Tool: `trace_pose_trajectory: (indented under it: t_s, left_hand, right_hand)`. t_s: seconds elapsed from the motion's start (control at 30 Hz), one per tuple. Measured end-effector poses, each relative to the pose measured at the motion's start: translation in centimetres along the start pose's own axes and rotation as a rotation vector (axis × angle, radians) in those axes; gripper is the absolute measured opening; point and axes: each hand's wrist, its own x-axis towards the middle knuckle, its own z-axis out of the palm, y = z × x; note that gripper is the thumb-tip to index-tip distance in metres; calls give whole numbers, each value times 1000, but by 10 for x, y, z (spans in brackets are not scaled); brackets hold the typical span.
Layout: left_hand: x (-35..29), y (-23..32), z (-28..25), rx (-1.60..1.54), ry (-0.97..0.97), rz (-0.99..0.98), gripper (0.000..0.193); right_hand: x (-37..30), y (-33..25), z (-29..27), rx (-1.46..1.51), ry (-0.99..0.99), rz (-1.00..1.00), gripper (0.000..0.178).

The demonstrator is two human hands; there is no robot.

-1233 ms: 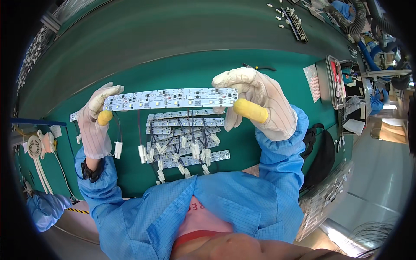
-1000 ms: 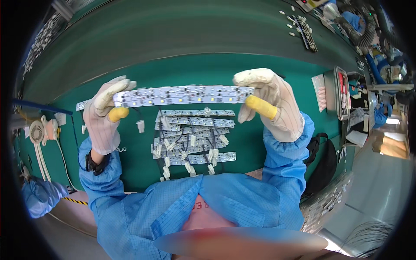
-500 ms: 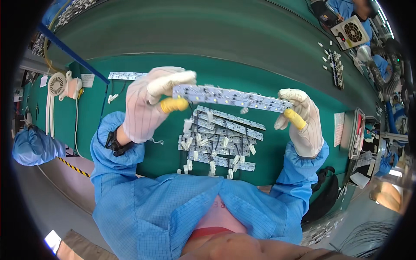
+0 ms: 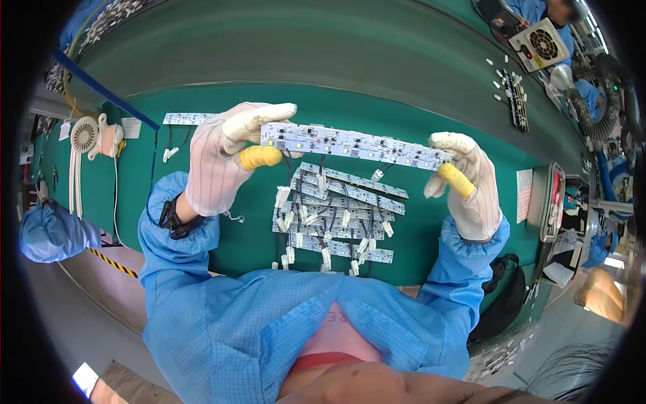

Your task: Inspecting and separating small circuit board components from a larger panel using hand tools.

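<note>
A metal box stands at the right edge of the bench; it has something red inside, with the rest of its contents too small to tell. A pinkish sheet lies just beside it. At the lower right, many pale pieces show blurred, and whether a tray holds them cannot be told.

Around the work, a pile of strips with dark leads and white plugs lies on the bench in front of the person. A lone strip lies at the upper left, its right end running behind the left hand in this view. Further left are a small fan and a white sheet; a blue bar slants over that side. A dark stack with white bits near it lies at the upper right, and a black bag is at the lower right.

The held strip is up in the air, above the pile, tilted down to the right, leads hanging. Left fingers pinch one end, and the right hand pinches the other, thumbs in front; both grips are closed on the thin board.
</note>
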Motion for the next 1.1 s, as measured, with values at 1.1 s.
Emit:
trace_pose_trajectory:
  t_s: [1.1]
  left_hand:
    - [4, -11, 6, -474, -9, -177, 61]
  right_hand:
    - [6, -8, 3, -15, -36, 50, 41]
